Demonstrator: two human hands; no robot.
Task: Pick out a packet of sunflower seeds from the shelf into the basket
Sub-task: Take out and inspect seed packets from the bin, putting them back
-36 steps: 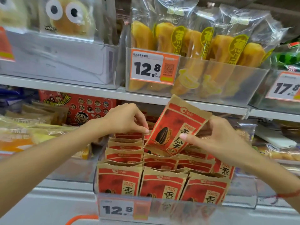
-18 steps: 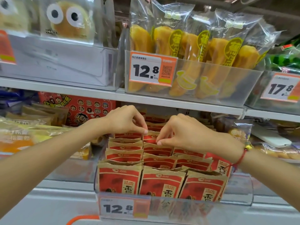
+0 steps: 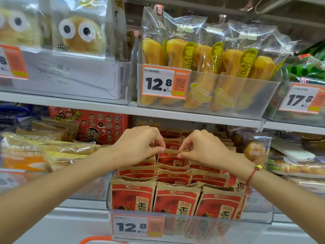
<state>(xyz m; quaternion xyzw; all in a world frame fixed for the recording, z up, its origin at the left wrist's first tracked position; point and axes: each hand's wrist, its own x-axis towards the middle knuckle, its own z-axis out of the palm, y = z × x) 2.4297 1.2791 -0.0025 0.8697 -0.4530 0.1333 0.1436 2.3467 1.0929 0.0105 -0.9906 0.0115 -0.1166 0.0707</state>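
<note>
The sunflower seed packet [image 3: 173, 156] stands upright in the middle column of the clear bin [image 3: 260, 219], several rows behind the bin's front wall, its kraft-brown top seam running left to right and its red printed face turned toward the camera; only its upper part shows above the packets in front. The left hand [image 3: 139, 145] reaches in from the lower left, knuckles up, thumb and forefinger pinching the seam's left end. The right hand [image 3: 202, 147] comes from the lower right, a red string bracelet [image 3: 253, 173] on its wrist, and pinches the seam's right end between thumb and forefinger, the other fingers curled above. The rows of like packets [image 3: 175, 198] press close on either side of the held one and fill the bin forward to its front wall, where a price tag [image 3: 139, 226] reading 12.8 hangs. Above the bin the white shelf edge [image 3: 193, 115] overhangs, leaving a gap over the knuckles. An orange basket rim [image 3: 95, 240] shows just below the bin's front left corner.
</note>
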